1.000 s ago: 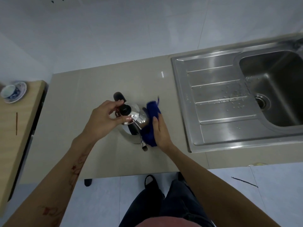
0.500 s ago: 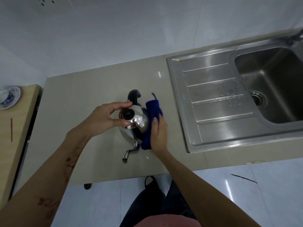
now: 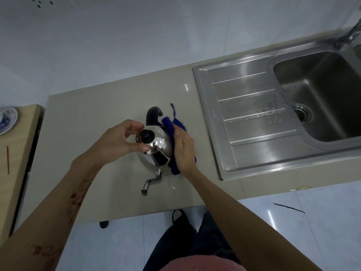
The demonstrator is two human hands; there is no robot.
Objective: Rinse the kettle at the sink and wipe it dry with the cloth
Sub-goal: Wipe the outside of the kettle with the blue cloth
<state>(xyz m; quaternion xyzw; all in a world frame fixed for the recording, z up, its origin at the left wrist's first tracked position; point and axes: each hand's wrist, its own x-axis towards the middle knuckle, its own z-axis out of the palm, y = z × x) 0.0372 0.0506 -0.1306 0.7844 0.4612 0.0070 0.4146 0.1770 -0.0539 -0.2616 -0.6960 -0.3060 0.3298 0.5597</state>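
A shiny steel kettle with a black lid knob and black handle stands on the beige counter, its thin spout pointing toward me. My left hand grips the lid rim, thumb and fingers on either side of the knob. My right hand presses a dark blue cloth flat against the kettle's right side. The cloth hides that side of the kettle. The steel sink lies to the right, apart from the kettle.
Water drops speckle the sink's drainboard beside the basin, and the tap shows at the top right corner. A wooden table with a blue-patterned saucer stands to the left. The counter's front edge is near my legs.
The kettle has turned under my hands: its spout swung from the right front toward the left front, and the handle moved toward the back. The cloth stays on the kettle's right side.
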